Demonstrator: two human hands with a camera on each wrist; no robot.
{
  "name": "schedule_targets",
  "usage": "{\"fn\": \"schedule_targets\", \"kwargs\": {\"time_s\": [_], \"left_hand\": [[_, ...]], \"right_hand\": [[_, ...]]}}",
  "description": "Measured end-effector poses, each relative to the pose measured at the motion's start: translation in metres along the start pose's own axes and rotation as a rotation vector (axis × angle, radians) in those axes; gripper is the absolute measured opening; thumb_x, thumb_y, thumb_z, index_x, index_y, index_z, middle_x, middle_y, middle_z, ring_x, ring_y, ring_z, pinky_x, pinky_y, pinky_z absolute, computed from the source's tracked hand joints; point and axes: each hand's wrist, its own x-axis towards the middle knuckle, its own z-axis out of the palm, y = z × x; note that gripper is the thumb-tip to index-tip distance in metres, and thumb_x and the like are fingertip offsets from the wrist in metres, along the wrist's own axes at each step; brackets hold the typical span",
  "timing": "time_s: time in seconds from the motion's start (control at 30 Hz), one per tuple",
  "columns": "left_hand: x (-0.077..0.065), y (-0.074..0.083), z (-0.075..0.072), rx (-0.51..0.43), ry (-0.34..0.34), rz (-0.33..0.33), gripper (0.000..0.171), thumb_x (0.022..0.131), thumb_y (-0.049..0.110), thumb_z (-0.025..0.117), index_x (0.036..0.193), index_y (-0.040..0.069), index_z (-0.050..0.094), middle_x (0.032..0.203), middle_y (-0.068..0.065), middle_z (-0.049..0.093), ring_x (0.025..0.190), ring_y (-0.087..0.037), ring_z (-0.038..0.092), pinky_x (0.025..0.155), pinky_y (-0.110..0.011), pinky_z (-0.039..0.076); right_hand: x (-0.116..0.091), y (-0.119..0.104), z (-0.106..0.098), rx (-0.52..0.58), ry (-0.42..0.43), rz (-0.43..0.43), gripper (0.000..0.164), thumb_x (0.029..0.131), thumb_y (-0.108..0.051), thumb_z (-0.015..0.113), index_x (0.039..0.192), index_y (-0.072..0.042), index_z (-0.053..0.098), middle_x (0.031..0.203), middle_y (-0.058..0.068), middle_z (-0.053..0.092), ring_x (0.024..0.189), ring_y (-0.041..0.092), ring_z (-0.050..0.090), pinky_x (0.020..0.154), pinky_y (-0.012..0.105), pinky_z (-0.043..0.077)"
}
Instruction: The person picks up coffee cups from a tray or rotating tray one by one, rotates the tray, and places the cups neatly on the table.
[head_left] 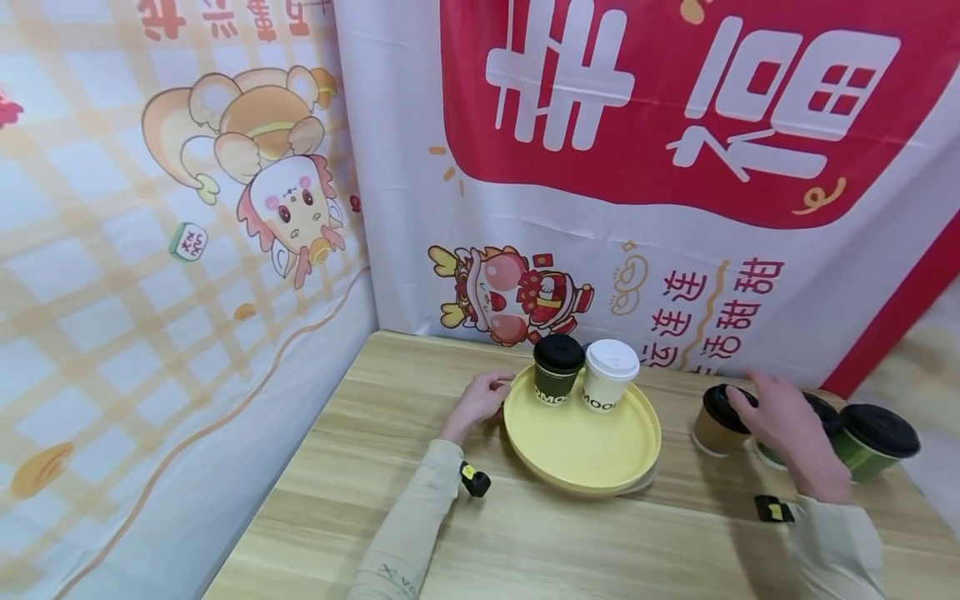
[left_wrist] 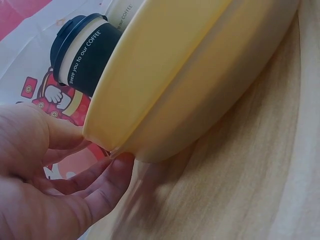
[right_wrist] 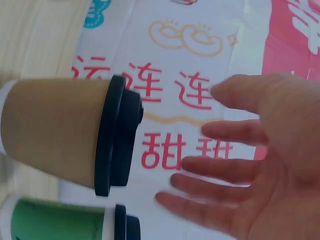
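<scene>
A round yellow tray (head_left: 581, 454) with a raised rim bears a dark paper coffee cup (head_left: 555, 383) with a black lid and a cream cup (head_left: 603, 390) with a white lid, both upright at its far side. My left hand (head_left: 480, 400) pinches the tray's left edge; in the left wrist view its thumb lies at the rim and its fingertips (left_wrist: 120, 172) press from below. Above a brown cup (head_left: 716, 429) with a black lid hovers my right hand (head_left: 795, 433). The right wrist view shows its fingers (right_wrist: 220, 170) spread, apart from the brown cup (right_wrist: 55, 130).
Green cups with black lids, one partly behind my right hand and another green cup (head_left: 873, 442) at the far right, stand beside the brown one. A printed cloth (head_left: 405, 167) hangs behind the wooden table (head_left: 360, 433) and along its left side.
</scene>
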Motion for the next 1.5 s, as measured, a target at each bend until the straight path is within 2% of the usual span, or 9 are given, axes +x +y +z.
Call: {"fn": "schedule_targets", "kwargs": {"time_s": [0.2, 0.3, 0.43, 0.57, 0.73, 0.83, 1.1, 1.2, 1.5], "left_hand": [[-0.001, -0.001, -0.001, 0.042, 0.005, 0.019, 0.033, 0.094, 0.021, 0.052, 0.126, 0.016, 0.058, 0.109, -0.007, 0.064, 0.089, -0.017, 0.06, 0.072, -0.027, 0.05], [-0.002, 0.0, -0.001, 0.028, 0.0, 0.015, 0.032, 0.094, 0.021, 0.051, 0.126, 0.016, 0.057, 0.11, -0.008, 0.064, 0.09, -0.019, 0.06, 0.071, -0.028, 0.051], [-0.002, 0.001, -0.001, 0.002, -0.005, 0.015, 0.032, 0.094, 0.019, 0.051, 0.126, 0.014, 0.057, 0.109, -0.01, 0.063, 0.089, -0.021, 0.061, 0.067, -0.028, 0.052], [-0.002, 0.001, -0.001, -0.009, -0.016, 0.02, 0.032, 0.094, 0.019, 0.051, 0.125, 0.012, 0.057, 0.11, -0.012, 0.063, 0.089, -0.022, 0.061, 0.067, -0.03, 0.053], [-0.001, 0.001, 0.0, -0.022, -0.023, 0.014, 0.031, 0.095, 0.019, 0.051, 0.124, 0.013, 0.058, 0.109, -0.013, 0.063, 0.091, -0.025, 0.061, 0.069, -0.033, 0.054], [-0.002, 0.001, -0.001, -0.025, -0.025, 0.0, 0.032, 0.094, 0.019, 0.052, 0.125, 0.014, 0.058, 0.109, -0.012, 0.063, 0.09, -0.025, 0.061, 0.068, -0.032, 0.054], [0.003, 0.0, 0.0, -0.043, -0.007, -0.027, 0.033, 0.093, 0.017, 0.053, 0.126, 0.015, 0.057, 0.105, -0.012, 0.062, 0.082, -0.021, 0.061, 0.063, -0.028, 0.053], [0.004, -0.002, 0.001, -0.039, -0.008, -0.024, 0.033, 0.093, 0.017, 0.054, 0.126, 0.014, 0.057, 0.104, -0.012, 0.062, 0.08, -0.02, 0.061, 0.062, -0.027, 0.053], [0.002, 0.0, -0.001, -0.046, -0.007, -0.024, 0.033, 0.093, 0.017, 0.054, 0.125, 0.014, 0.058, 0.105, -0.013, 0.063, 0.08, -0.023, 0.063, 0.062, -0.028, 0.053]], "right_hand": [[0.0, -0.016, 0.005, 0.145, 0.124, -0.076, 0.048, 0.094, -0.031, 0.048, 0.126, 0.004, 0.046, 0.123, 0.03, 0.049, 0.105, 0.045, 0.049, 0.082, 0.06, 0.039], [-0.001, -0.024, 0.012, 0.209, 0.184, -0.113, 0.043, 0.094, -0.027, 0.049, 0.125, 0.002, 0.048, 0.121, 0.028, 0.051, 0.101, 0.042, 0.053, 0.08, 0.057, 0.043], [0.001, -0.033, 0.024, 0.257, 0.204, -0.159, 0.041, 0.093, -0.024, 0.051, 0.125, 0.003, 0.048, 0.12, 0.027, 0.052, 0.099, 0.041, 0.056, 0.08, 0.055, 0.045], [0.004, -0.037, 0.033, 0.256, 0.147, -0.159, 0.046, 0.094, -0.027, 0.049, 0.128, 0.003, 0.044, 0.123, 0.028, 0.05, 0.102, 0.042, 0.055, 0.083, 0.057, 0.044], [0.004, -0.039, 0.041, 0.251, 0.021, -0.091, 0.057, 0.095, -0.042, 0.043, 0.134, 0.0, 0.037, 0.127, 0.029, 0.047, 0.108, 0.043, 0.052, 0.085, 0.058, 0.043], [0.003, -0.039, 0.048, 0.271, -0.022, -0.077, 0.059, 0.095, -0.044, 0.042, 0.135, -0.001, 0.037, 0.129, 0.028, 0.046, 0.109, 0.042, 0.052, 0.084, 0.055, 0.045], [0.005, -0.038, 0.07, 0.402, -0.103, -0.03, 0.054, 0.095, -0.037, 0.046, 0.135, -0.002, 0.036, 0.126, 0.029, 0.048, 0.107, 0.04, 0.053, 0.069, 0.036, 0.055], [0.006, -0.034, 0.081, 0.467, -0.141, 0.003, 0.055, 0.095, -0.037, 0.048, 0.136, -0.002, 0.035, 0.125, 0.03, 0.048, 0.105, 0.04, 0.054, 0.066, 0.034, 0.055], [0.008, -0.03, 0.099, 0.55, -0.201, 0.084, 0.055, 0.095, -0.033, 0.048, 0.139, -0.003, 0.032, 0.125, 0.03, 0.048, 0.103, 0.036, 0.055, 0.065, 0.035, 0.056]]}}
